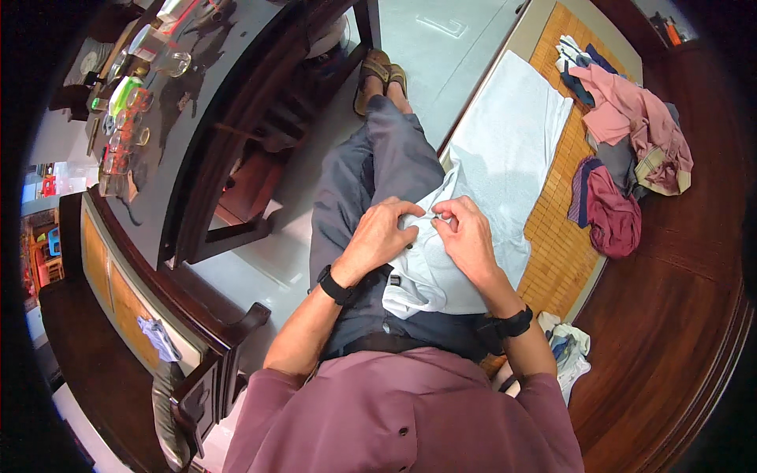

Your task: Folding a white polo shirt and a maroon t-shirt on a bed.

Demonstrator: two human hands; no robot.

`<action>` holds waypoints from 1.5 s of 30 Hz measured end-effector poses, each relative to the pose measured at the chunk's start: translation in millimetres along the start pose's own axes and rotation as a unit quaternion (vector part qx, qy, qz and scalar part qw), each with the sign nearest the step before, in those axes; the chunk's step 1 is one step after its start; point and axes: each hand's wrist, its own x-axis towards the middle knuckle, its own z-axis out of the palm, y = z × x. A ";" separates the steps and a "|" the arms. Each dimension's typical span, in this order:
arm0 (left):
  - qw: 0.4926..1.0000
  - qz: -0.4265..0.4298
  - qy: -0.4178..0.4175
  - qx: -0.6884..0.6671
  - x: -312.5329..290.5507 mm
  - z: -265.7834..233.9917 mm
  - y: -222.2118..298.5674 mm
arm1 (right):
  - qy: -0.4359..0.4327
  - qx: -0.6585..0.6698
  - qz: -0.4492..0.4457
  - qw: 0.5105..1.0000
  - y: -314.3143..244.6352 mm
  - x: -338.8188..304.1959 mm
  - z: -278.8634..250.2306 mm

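A white shirt (509,138) lies across my lap and stretches over the bench to the right. My left hand (384,235) pinches the cloth near its edge, thumb and forefinger close together. Opposite it, my right hand (467,239) grips the same edge between thumb and fingers, a short gap away. Small dark spots, perhaps buttons, show on the cloth between the hands. A small dark tag (394,280) sits near the bunched lower end of the shirt.
The bench has a woven bamboo mat (564,209). A heap of pink and grey clothes (631,118) and a maroon garment (613,209) lie at its far right. Pale crumpled cloth (572,347) rests by my right elbow. Glass cups (122,142) stand on the dark-framed table at left.
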 end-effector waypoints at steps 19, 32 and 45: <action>0.998 -0.044 -0.006 -0.036 11.5 6.7 -4.1 | -0.006 0.135 0.099 0.986 14.6 -3.5 -0.2; 0.998 -0.039 -0.011 -0.052 9.9 3.4 -5.7 | 0.017 0.097 0.040 0.994 9.9 -3.9 0.8; 0.996 -0.055 -0.016 -0.065 10.1 3.2 -6.6 | 0.031 0.104 0.061 0.992 15.6 -1.8 6.4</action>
